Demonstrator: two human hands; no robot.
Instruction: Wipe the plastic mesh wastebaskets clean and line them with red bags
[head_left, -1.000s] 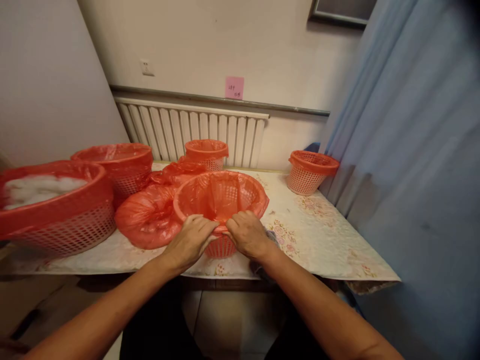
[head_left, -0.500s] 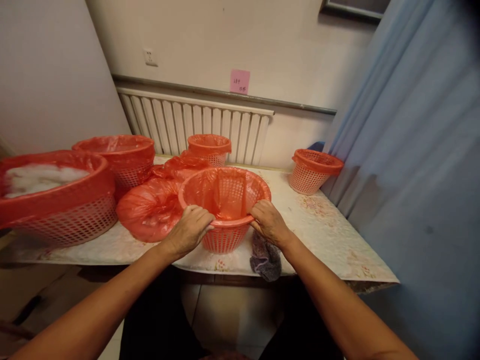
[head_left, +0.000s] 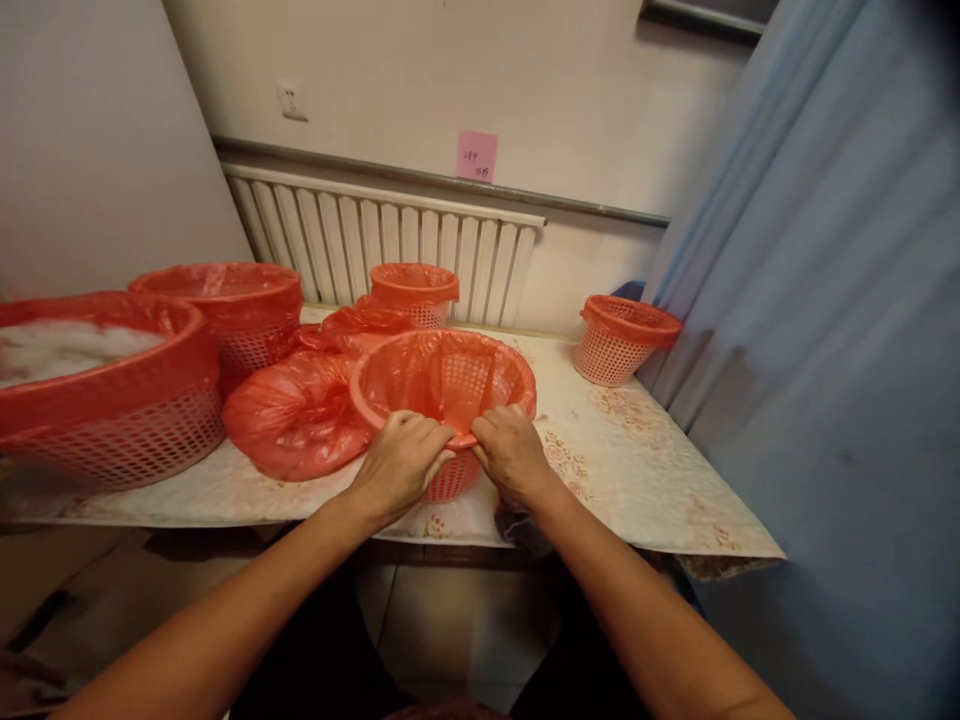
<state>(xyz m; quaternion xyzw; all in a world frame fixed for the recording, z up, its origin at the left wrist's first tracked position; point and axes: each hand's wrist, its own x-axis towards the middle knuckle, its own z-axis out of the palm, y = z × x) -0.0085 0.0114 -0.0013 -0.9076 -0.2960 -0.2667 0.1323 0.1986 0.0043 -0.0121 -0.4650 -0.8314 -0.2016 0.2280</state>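
Note:
A round plastic basket [head_left: 450,482] with holes in its wall stands near the table's front edge. Inside it lies a thin red plastic bag [head_left: 405,375], its edge folded over the rim. At the near rim my left hand [head_left: 405,455] is closed, thumb and fingers pinching the bag against the basket. Just right of it my right hand [head_left: 510,450] pinches the same rim, a small gap between the two. Under my right wrist a dark grey cloth [head_left: 521,530] shows in part.
Left of the basket lies a crumpled red bag [head_left: 300,415]. A large lined basket [head_left: 135,430] holding white fluffy stuff stands far left, another lined basket [head_left: 255,345] behind it. Small lined baskets stand at the back [head_left: 431,310] and right [head_left: 611,350], beside a blue curtain [head_left: 787,350].
Both hands have slid along the near rim toward each other. My right forearm now covers more of the grey cloth. The whole view has shifted slightly.

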